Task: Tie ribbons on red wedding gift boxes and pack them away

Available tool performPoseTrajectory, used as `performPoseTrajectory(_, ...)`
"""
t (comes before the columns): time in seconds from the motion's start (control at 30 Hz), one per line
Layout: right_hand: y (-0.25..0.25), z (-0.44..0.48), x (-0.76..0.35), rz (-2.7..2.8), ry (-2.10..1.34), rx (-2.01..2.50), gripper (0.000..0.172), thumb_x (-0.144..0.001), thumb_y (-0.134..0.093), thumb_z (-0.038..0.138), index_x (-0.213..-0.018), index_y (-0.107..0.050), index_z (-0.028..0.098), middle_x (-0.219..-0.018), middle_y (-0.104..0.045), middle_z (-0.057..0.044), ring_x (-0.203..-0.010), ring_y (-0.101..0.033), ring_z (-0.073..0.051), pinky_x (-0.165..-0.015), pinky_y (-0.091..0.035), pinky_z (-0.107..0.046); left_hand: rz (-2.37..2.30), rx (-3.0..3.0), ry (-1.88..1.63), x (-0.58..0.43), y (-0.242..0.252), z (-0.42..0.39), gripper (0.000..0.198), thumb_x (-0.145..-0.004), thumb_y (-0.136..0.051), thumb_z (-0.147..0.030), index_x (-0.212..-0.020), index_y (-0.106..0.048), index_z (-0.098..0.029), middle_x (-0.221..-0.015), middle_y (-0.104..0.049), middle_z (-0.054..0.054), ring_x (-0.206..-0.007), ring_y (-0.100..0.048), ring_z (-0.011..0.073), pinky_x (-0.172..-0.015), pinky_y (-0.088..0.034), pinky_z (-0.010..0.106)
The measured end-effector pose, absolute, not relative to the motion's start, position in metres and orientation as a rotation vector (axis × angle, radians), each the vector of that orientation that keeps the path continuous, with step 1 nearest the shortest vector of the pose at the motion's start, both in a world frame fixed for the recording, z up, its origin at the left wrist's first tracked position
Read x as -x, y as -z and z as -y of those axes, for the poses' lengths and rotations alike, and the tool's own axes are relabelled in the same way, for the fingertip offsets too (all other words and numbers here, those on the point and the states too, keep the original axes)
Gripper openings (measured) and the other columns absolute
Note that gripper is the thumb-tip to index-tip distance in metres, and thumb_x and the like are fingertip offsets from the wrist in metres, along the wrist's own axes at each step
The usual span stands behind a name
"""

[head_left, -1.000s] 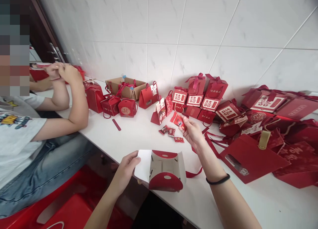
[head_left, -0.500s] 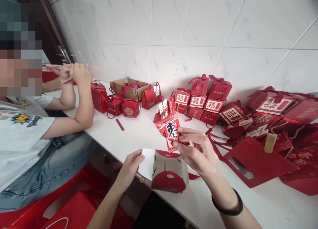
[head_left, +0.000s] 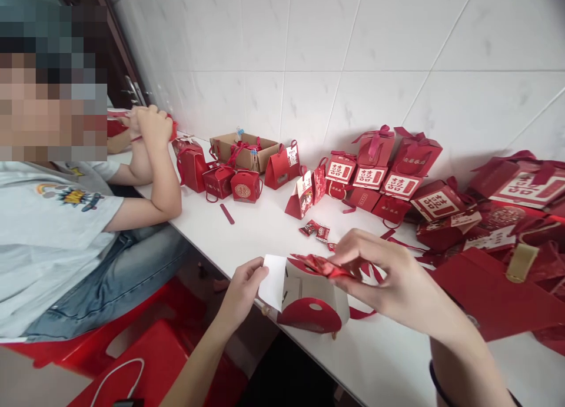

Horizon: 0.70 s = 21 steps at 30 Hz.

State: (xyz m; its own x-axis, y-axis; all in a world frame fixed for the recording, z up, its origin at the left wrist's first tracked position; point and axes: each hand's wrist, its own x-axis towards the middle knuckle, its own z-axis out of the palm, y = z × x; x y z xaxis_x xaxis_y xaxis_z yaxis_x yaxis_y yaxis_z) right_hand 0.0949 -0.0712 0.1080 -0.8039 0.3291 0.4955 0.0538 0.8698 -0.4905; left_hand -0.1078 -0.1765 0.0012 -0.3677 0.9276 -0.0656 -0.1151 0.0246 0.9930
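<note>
An unfolded red gift box (head_left: 311, 321) with a pale inside stands at the table's near edge, its flaps spread. My left hand (head_left: 242, 289) pinches the white inner side of its left flap. Just above the box opening, my right hand (head_left: 384, 271) grips a red wrapped snack packet (head_left: 324, 265) between thumb and fingers, the packet now turned nearly flat. Behind it lie small wrapped candies (head_left: 318, 230) on the white table. A red ribbon (head_left: 364, 313) trails from the right side of the box.
Several red gift boxes (head_left: 401, 183) are stacked along the tiled wall. A cardboard tray (head_left: 225, 148) and more boxes stand further left. A large red bag (head_left: 494, 295) lies at right. Another person (head_left: 62, 218) sits at left, elbow on the table (head_left: 212, 236), by red stools (head_left: 150, 360).
My right hand has tilted the packet from upright to nearly flat and lowered it over the box. My left hand stays on the flap. The camera view has shifted.
</note>
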Motion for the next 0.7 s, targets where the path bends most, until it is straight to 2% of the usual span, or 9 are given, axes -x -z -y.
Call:
performPoseTrajectory(0.1,-0.109,0.075,-0.101,2.419,-0.437,0.162,0.022,-0.081,-0.055,0.003,-0.091,-0.058,0.022,-0.086,-0.056,-0.003,-0.078,-0.058,-0.014,-0.064,-0.049,-0.024,-1.409,-0.89,-1.51,0.105,-0.002,0.177,0.027,-0.08,-0.052,-0.042,-0.071,-0.055,-0.017,-0.057,-0.053,-0.002,-0.047,-0.047,0.012,-0.045,-0.035,0.023)
performPoseTrajectory(0.2,-0.103,0.079,-0.098,2.31,-0.163,0.076,0.028,-0.082,-0.048,-0.002,-0.095,-0.057,0.021,-0.087,-0.054,-0.005,-0.078,-0.057,-0.014,-0.064,-0.048,-0.024,-1.406,-0.894,-1.505,0.104,-0.003,0.175,0.028,-0.078,-0.053,-0.043,-0.068,-0.053,-0.017,-0.054,-0.051,-0.003,-0.046,-0.045,0.0118,-0.044,-0.034,0.023)
performPoseTrajectory(0.4,-0.094,0.081,-0.089,2.25,0.009,0.07,0.02,-0.085,-0.051,0.002,-0.09,-0.06,0.02,-0.075,-0.051,-0.002,-0.063,-0.052,-0.011,-0.055,-0.043,-0.022,-1.422,-0.907,-1.472,0.106,0.0,0.173,0.029,-0.079,-0.052,-0.044,-0.069,-0.051,-0.017,-0.055,-0.051,-0.002,-0.046,-0.045,0.0125,-0.045,-0.034,0.024)
performPoseTrajectory(0.47,-0.095,0.081,-0.09,2.295,-0.047,0.063,0.019,-0.083,-0.051,0.003,-0.09,-0.058,0.019,-0.073,-0.052,-0.002,-0.063,-0.051,-0.012,-0.053,-0.042,-0.022,-1.434,-0.905,-1.473,0.106,0.0,0.175,0.028,-0.08,-0.051,-0.043,-0.069,-0.05,-0.018,-0.055,-0.049,-0.002,-0.046,-0.044,0.0122,-0.045,-0.032,0.024)
performPoseTrajectory(0.57,-0.1,0.085,-0.094,2.489,-0.343,0.12,0.023,-0.077,-0.053,0.001,-0.09,-0.053,0.02,-0.076,-0.056,0.0,-0.064,-0.053,-0.011,-0.055,-0.043,-0.021,-1.53,-0.955,-1.509,0.105,-0.004,0.179,0.026,-0.081,-0.047,-0.039,-0.066,-0.046,-0.018,-0.056,-0.044,-0.003,-0.049,-0.04,0.0111,-0.047,-0.03,0.023)
performPoseTrajectory(0.7,-0.108,0.09,-0.1,2.684,-0.6,0.225,0.03,-0.065,-0.058,-0.001,-0.082,-0.05,0.022,-0.07,-0.057,0.006,-0.055,-0.048,-0.008,-0.052,-0.039,-0.019,-1.677,-1.103,-1.544,0.103,-0.011,0.184,0.03,-0.082,-0.044,-0.034,-0.059,-0.034,-0.019,-0.056,-0.029,-0.004,-0.052,-0.029,0.0094,-0.049,-0.024,0.023)
